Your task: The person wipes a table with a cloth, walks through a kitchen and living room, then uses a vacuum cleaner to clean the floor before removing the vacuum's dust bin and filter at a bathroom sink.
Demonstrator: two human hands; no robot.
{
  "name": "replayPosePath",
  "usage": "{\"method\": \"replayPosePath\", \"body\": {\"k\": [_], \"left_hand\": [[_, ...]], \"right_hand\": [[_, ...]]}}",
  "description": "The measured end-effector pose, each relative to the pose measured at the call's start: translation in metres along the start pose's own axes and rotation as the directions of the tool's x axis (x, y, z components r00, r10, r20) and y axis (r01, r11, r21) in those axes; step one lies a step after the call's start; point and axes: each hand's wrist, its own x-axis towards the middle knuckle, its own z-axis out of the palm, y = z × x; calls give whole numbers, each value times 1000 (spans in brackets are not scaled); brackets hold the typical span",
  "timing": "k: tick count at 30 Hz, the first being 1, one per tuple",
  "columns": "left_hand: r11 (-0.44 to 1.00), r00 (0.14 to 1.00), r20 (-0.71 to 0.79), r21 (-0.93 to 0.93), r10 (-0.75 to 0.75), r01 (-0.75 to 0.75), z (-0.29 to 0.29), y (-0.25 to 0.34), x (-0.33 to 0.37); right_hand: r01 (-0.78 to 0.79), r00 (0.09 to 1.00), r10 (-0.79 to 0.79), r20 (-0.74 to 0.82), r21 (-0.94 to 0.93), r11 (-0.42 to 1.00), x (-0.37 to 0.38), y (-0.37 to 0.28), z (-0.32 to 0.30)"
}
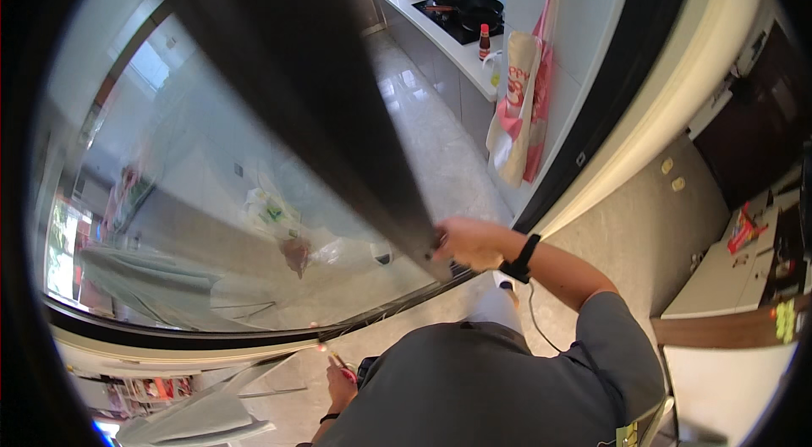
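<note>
A glass sliding door (296, 151) with a broad dark frame crosses the view, its edge somewhat blurred. My right hand (474, 242), with a black band on the wrist, has its fingers curled round the lower end of that frame edge. Low on the left, beside my body, my left hand (340, 386) is closed round a small thing with a pinkish-red part, too small to make out. A dark track (364, 324) runs under the glass. Plastic bags show as reflections or through the pane; I cannot tell which.
Through the doorway, a counter (423, 45) carries black pans (478, 14) on a stove and a sauce bottle (485, 41). An apron (518, 109) hangs on the wall by the doorframe. A low cabinet (719, 269) stands at right; a drying rack (203, 409) at lower left.
</note>
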Motion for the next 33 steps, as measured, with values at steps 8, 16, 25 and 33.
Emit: {"method": "replayPosePath", "body": {"k": [8, 16, 25, 33], "left_hand": [[957, 957, -13, -9, -288, 288, -15, 197, -31], [848, 848, 62, -39, -527, 529, 86, 265, -33], [759, 771, 156, -140, -618, 636, 103, 318, 62], [893, 934, 72, -275, -351, 357, 50, 340, 312]], "right_hand": [[283, 911, -282, 299, 43, 958, 149, 66, -117], [163, 914, -361, -182, -652, 740, 311, 98, -262], [196, 955, -211, 210, -977, -87, 439, 145, -336], [230, 973, 24, 229, -972, -49, 465, 350, -543]]}}
